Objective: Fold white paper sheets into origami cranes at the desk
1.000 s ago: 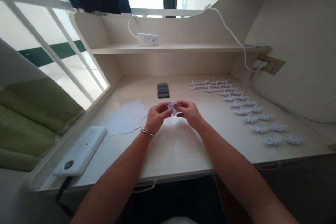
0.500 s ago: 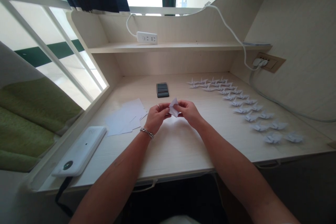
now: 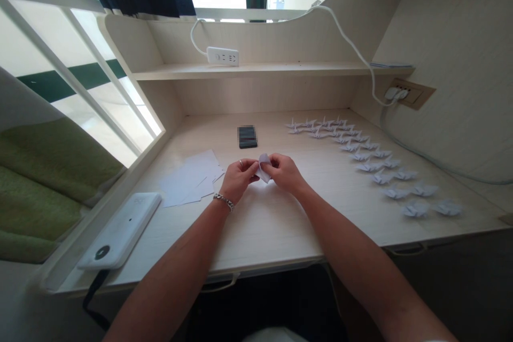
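A small folded piece of white paper (image 3: 263, 171) is held up over the middle of the desk, pinched from both sides. My left hand (image 3: 239, 175), with a ring and a chain bracelet, grips its left edge between thumb and fingers. On the other side my right hand (image 3: 284, 171) holds it, the thumb pressed against the paper's face. Fingers cover part of the folds. Loose white paper sheets (image 3: 188, 181) lie overlapping to the left of my left hand. Rows of folded paper cranes (image 3: 360, 157) run along the right side of the desk.
Behind my hands lies a small dark object (image 3: 247, 137), partly blurred out. A long white device (image 3: 122, 231) with a black strap rests at the left edge. On the shelf (image 3: 272, 69) sits a white power strip (image 3: 223, 56). Cables hang by the wall socket (image 3: 412, 94) at right.
My right thumb has shifted across the folded paper, and the paper now looks narrower and more bent. Both hands stay in nearly the same spot.
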### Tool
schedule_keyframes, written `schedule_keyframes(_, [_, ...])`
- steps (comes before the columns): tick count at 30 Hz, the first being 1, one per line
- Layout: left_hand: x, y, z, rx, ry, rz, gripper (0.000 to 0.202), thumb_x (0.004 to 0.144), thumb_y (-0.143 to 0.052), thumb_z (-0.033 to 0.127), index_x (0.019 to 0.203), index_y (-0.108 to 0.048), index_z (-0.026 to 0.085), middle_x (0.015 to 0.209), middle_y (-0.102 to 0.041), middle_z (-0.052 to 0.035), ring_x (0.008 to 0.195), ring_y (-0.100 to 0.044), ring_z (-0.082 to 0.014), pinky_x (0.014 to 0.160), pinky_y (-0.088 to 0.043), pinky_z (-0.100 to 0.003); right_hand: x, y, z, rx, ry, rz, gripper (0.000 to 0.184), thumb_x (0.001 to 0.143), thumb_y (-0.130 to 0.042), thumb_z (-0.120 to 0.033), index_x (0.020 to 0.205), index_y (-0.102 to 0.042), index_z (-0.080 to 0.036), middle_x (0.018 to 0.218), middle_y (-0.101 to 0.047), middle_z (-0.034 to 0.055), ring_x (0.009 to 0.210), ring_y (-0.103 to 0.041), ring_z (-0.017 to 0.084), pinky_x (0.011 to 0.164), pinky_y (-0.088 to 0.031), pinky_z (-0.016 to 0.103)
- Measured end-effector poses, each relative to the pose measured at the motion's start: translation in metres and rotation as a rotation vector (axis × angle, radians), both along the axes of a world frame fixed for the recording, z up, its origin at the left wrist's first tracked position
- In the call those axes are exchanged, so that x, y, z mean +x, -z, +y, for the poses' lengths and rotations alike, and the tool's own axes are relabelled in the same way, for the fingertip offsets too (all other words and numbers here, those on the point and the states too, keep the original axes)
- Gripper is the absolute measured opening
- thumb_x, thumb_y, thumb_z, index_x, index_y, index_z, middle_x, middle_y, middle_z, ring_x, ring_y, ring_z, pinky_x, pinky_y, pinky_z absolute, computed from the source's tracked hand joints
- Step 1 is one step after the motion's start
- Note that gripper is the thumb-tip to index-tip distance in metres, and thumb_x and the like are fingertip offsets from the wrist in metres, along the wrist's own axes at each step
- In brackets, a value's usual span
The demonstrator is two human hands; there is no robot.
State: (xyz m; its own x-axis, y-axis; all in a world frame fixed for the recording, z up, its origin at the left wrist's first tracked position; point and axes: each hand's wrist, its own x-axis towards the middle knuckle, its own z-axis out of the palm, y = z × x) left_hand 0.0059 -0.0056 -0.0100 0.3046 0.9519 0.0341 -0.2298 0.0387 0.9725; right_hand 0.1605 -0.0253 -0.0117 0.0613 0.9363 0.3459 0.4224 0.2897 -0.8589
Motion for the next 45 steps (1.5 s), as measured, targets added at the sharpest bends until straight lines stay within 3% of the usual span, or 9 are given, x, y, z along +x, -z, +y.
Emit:
schedule_keyframes(3, [0.0, 0.001, 0.0, -0.008, 0.01, -0.016, 0.035, 0.063, -0.081, 0.038, 0.081, -0.067, 0.012, 0.074, -0.068, -0.0044, 0.068, -0.063, -0.0128, 0.067, -0.05, -0.027, -0.001, 0.001, 0.001, 0.001, -0.004, 0.041, 0.027, 0.076, -0.063, -0.043, 0.075, -0.064, -0.017, 0.068, -0.064, 0.0011, 0.062, -0.055, 0.013, 0.055, -0.041, 0.023])
schedule_keyframes(11, [-0.001, -0.002, -0.002, -0.03, -0.021, -0.004, 0.036, 0.059, -0.083, 0.037, 0.08, -0.068, 0.012, 0.072, -0.067, -0.0034, 0.065, -0.061, -0.0109, 0.062, -0.048, -0.024, -0.001, -0.007, -0.002, -0.17, -0.21, 0.479, 0.036, 0.064, -0.074, -0.044, 0.083, -0.071, -0.013, 0.07, -0.066, 0.0026, 0.062, -0.058, 0.014, 0.057, -0.05, 0.026])
schedule_keyframes(19, [-0.003, -0.002, -0.001, -0.043, -0.022, 0.07, 0.039, 0.06, -0.082, 0.043, 0.08, -0.069, 0.012, 0.072, -0.068, -0.0048, 0.064, -0.061, -0.013, 0.06, -0.047, -0.025, 0.0, -0.005, -0.002, -0.215, -0.218, 0.456, 0.036, 0.064, -0.075, -0.045, 0.083, -0.074, -0.014, 0.066, -0.067, 0.002, 0.057, -0.059, 0.013, 0.054, -0.051, 0.026])
schedule_keyframes(28, [-0.005, 0.003, 0.005, -0.022, -0.036, 0.079, 0.038, 0.054, -0.085, 0.038, 0.075, -0.068, 0.012, 0.071, -0.068, -0.0063, 0.065, -0.062, -0.0157, 0.062, -0.049, -0.03, -0.004, -0.007, -0.001, -0.23, -0.17, 0.482, 0.032, 0.063, -0.077, -0.041, 0.074, -0.067, -0.013, 0.063, -0.065, 0.0014, 0.054, -0.06, 0.012, 0.049, -0.053, 0.024])
schedule_keyframes(45, [-0.006, 0.0, 0.004, -0.109, 0.014, 0.06, 0.035, 0.052, -0.086, 0.032, 0.075, -0.072, 0.01, 0.07, -0.068, -0.0075, 0.065, -0.061, -0.0157, 0.063, -0.048, -0.03, -0.005, -0.01, -0.005, -0.22, -0.152, 0.388, 0.024, 0.07, -0.074, -0.034, 0.08, -0.068, -0.014, 0.064, -0.067, 0.0026, 0.053, -0.062, 0.013, 0.049, -0.055, 0.024])
